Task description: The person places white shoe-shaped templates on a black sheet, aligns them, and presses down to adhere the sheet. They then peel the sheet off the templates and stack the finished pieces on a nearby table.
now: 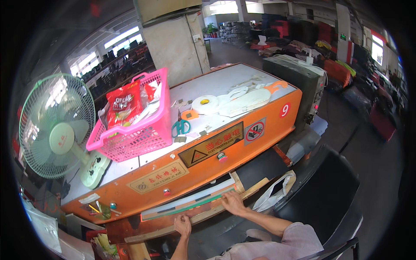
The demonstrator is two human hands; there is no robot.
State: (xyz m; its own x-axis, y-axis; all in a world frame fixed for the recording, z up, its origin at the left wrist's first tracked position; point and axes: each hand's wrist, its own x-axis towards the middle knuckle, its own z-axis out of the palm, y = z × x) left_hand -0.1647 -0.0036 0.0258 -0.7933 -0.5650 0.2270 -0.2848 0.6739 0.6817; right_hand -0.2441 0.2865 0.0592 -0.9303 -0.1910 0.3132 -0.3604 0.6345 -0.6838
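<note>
A long pale strip with a green edge and dark patches lies on the brown board, at the front of an orange machine. Close to the strip's near edge is my left hand, fingers curled and drawn together. My right hand bends down over the strip's right end, its fingertips close together at the edge. Whatever either hand pinches is too small or hidden to name. A light wooden batten runs along the board's near side, below both hands.
On the orange machine stand a pink basket with red packets, a green fan, teal-handled scissors and a white tape roll. A black padded surface lies right, beside a white bag.
</note>
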